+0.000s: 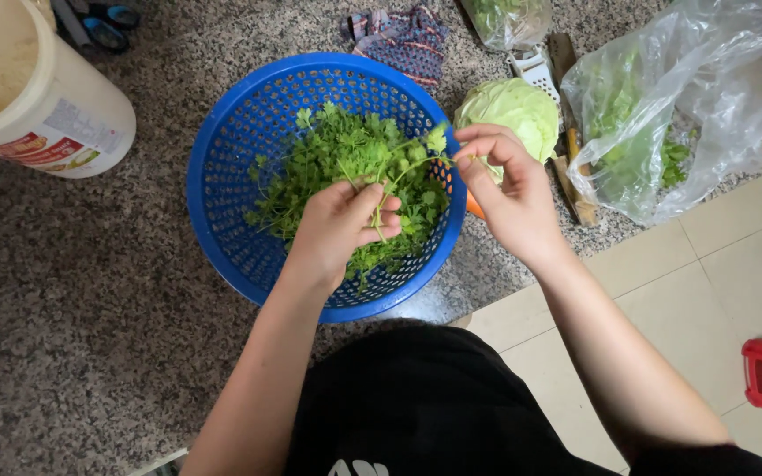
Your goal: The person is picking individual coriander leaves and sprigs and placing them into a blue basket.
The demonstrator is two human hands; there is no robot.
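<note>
Picking through coriander point(346, 167) in the blue colander point(222, 185) near the worktop's front edge: left hand point(337, 231) closed round a bunch, right hand point(509, 189) pinching one stem. Looks like most is still unsorted.

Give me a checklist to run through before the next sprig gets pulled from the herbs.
1. Left hand grips the herb bunch: ok.
2. Right hand pinches a stem at its fingertips: ok.
3. Blue basket sits fully on the counter: ok.
4. Herbs stay inside the basket: ok.
5. Cabbage clear of the right hand: not ok, right behind it.
6. Herbs free of grit: cannot tell.
</note>
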